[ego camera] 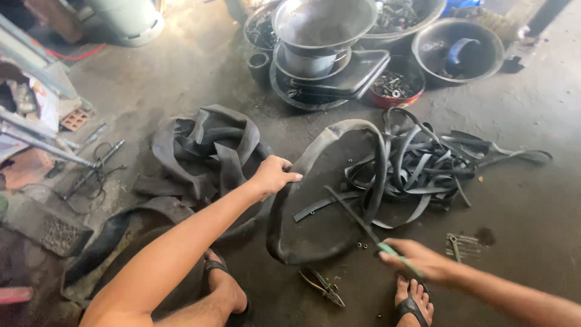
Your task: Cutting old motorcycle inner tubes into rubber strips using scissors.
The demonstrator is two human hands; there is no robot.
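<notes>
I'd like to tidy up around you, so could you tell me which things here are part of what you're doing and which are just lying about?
In use:
- left hand gripping the looped inner tube
- right hand holding the green-handled tool
- pile of cut rubber strips, probably

Lying about:
- pliers by the feet
- heap of folded tubes
- stacked metal basins
- red bowl of bolts
- brick

Head-worn view, steeply down, seemingly near floor (pixel 532 206)

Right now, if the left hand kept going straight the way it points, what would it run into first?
The left hand points right, gripping the rim of the black rubber inner tube. Going on, it would probably cross the loop's open middle and meet the tube's far band, then the pile of cut black rubber strips; depth is unclear.
</notes>
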